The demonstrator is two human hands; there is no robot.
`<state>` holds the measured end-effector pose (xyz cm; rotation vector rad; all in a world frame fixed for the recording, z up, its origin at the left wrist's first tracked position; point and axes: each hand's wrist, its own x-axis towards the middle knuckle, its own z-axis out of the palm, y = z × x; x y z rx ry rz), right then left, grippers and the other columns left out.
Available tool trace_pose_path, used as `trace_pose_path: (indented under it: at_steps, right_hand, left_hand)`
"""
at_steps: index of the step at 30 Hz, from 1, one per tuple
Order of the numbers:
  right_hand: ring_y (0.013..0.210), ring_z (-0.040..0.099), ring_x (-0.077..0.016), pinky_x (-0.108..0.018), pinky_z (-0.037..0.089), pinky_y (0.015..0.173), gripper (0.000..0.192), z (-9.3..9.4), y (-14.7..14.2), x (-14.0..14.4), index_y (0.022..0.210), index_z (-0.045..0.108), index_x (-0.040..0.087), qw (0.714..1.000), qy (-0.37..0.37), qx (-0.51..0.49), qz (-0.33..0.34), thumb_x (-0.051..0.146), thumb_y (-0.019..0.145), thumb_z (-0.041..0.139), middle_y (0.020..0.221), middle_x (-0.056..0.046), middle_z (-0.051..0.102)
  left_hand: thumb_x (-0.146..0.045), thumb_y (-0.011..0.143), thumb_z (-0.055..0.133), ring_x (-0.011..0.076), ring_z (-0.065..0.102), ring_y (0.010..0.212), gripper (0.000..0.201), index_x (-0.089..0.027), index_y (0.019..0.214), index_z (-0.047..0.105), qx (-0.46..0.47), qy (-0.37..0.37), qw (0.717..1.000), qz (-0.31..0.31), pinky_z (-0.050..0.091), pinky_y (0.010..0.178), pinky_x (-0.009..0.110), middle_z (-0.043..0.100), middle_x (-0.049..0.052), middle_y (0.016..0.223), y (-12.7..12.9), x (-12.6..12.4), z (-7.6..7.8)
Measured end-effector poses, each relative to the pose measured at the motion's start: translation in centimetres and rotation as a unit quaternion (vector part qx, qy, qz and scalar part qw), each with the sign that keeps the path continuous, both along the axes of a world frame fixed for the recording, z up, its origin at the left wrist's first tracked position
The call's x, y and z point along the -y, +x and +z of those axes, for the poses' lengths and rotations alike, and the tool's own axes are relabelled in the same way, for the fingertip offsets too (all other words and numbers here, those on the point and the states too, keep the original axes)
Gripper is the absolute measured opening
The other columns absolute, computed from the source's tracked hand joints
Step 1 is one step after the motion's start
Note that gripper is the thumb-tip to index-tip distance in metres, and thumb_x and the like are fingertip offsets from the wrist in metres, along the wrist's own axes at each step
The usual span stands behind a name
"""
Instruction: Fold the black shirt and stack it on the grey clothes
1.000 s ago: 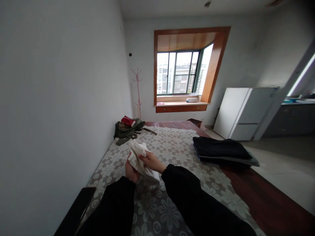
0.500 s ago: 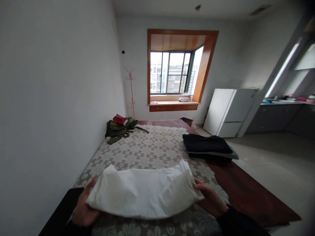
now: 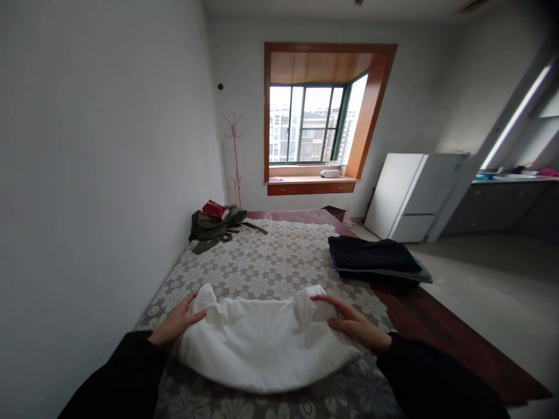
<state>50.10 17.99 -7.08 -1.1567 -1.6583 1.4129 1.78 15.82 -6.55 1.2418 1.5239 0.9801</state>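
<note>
White cloth (image 3: 262, 343) is lying at frame's lower centre w/ left hand (image 3: 177, 323) & right hand (image 3: 353, 323) pinching its corners, smoothing; fold prob. needs even edges.

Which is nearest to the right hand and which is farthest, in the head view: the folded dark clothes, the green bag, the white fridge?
From the right hand, which rests on the white cloth:
1. Folded dark clothes, just beyond it on the table's right side.
2. Green bag, at the far left end of the table.
3. White fridge, on the floor past the table, right.
</note>
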Motion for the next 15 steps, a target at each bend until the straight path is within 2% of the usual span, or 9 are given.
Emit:
trace_pose_path:
  at_steps: [2, 5, 8, 10, 12, 14, 15]
  right_hand:
    - [0.108, 0.064, -0.0283, -0.037, 0.052, 0.088, 0.056, 1.7, 0.4, -1.1, 0.129, 0.066, 0.028, 1.0, 0.01, 0.009, 0.01, 0.028, 0.074, 0.066, 0.128, -0.002, 0.067]
    - [0.099, 0.066, -0.0228, -0.029, 0.053, 0.079, 0.061, 5.0, 1.1, -4.4, 0.133, 0.064, 0.027, 0.999, 0.039, -0.013, -0.007, 0.024, 0.072, 0.065, 0.126, 0.001, 0.068]
    - [0.094, 0.065, -0.0184, -0.024, 0.052, 0.073, 0.069, 7.5, 1.4, -9.8, 0.138, 0.06, 0.028, 0.994, 0.102, -0.02, -0.034, 0.021, 0.07, 0.066, 0.124, 0.002, 0.069]
    - [0.092, 0.065, -0.0172, -0.023, 0.052, 0.073, 0.074, 8.0, 1.2, -13.9, 0.144, 0.054, 0.027, 0.988, 0.141, -0.014, -0.064, 0.02, 0.071, 0.063, 0.124, 0.001, 0.069]
    - [0.089, 0.065, -0.0164, -0.023, 0.052, 0.074, 0.077, 7.2, 0.5, -17.7, 0.15, 0.045, 0.024, 0.979, 0.163, 0.074, -0.102, 0.018, 0.075, 0.058, 0.121, -0.002, 0.069]
    - [0.089, 0.066, -0.0171, -0.025, 0.052, 0.077, 0.078, 5.4, -0.5, -20.6, 0.152, 0.042, 0.02, 0.953, 0.164, 0.218, -0.133, 0.014, 0.075, 0.055, 0.114, -0.005, 0.071]
    - [0.089, 0.066, -0.0185, -0.026, 0.052, 0.079, 0.077, 4.1, -1.1, -21.6, 0.15, 0.045, 0.018, 0.939, 0.159, 0.273, -0.139, 0.011, 0.074, 0.056, 0.111, -0.006, 0.072]
  left_hand:
    - [-0.048, 0.062, 0.08, 0.0304, 0.069, 0.11, 0.089, -0.024, 0.141, 0.048, 0.014, 0.035, 0.999, 0.001, 0.055, 0.095, 0.041, 0.071, 0.01, 0.127, -0.1, -0.6, 0.9]
    - [-0.046, 0.07, 0.077, 0.0251, 0.073, 0.091, 0.083, -0.023, 0.143, 0.046, 0.022, 0.096, 0.995, 0.019, 0.059, 0.08, 0.036, 0.076, 0.008, 0.109, -0.7, -2.6, 3.3]
    - [-0.044, 0.076, 0.072, 0.0219, 0.073, 0.086, 0.074, -0.022, 0.142, 0.047, -0.022, 0.196, 0.976, 0.093, 0.059, 0.073, 0.031, 0.076, 0.008, 0.105, -1.2, -6.7, 6.0]
    - [-0.042, 0.082, 0.066, 0.0215, 0.072, 0.092, 0.068, -0.022, 0.143, 0.044, -0.101, 0.239, 0.955, 0.142, 0.059, 0.077, 0.031, 0.075, 0.009, 0.109, -1.4, -10.2, 6.8]
    - [-0.036, 0.087, 0.06, 0.0211, 0.071, 0.101, 0.064, -0.021, 0.145, 0.038, -0.18, 0.235, 0.94, 0.168, 0.057, 0.085, 0.032, 0.072, 0.01, 0.117, -1.4, -13.5, 6.3]
    - [-0.028, 0.088, 0.06, 0.0219, 0.068, 0.108, 0.063, -0.018, 0.145, 0.037, -0.227, 0.204, 0.936, 0.173, 0.055, 0.093, 0.035, 0.069, 0.013, 0.122, -1.4, -16.0, 4.6]
    - [-0.024, 0.087, 0.062, 0.0228, 0.068, 0.109, 0.062, -0.016, 0.144, 0.039, -0.246, 0.183, 0.937, 0.169, 0.054, 0.095, 0.037, 0.069, 0.014, 0.121, -1.4, -16.9, 3.3]
